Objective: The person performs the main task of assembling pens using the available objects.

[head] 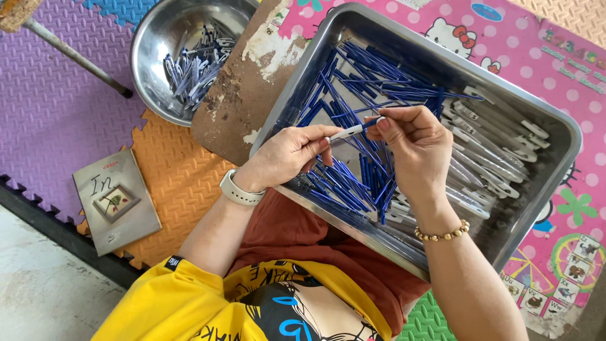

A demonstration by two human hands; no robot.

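Left hand: the left hand (291, 153) pinches the white plastic pen barrel (346, 132) over the rectangular steel tray (564, 126).
Right hand: the right hand (413, 142) grips a thin blue ink refill (371, 121) at the barrel's mouth.
Doing it well: keep refill and barrel in line; push gently, so the refill does not bend.
Nearby: a round steel bowl (153, 33) holds finished pens.

White pen barrel (346, 132) with blue refill (371, 121) at one end, held level above steel tray (555, 123), pinched between fingertips of both hands. Below, heap of loose blue refills (353, 177) criss-crossed over tray's left part; white barrels (486, 151) stacked in right part.
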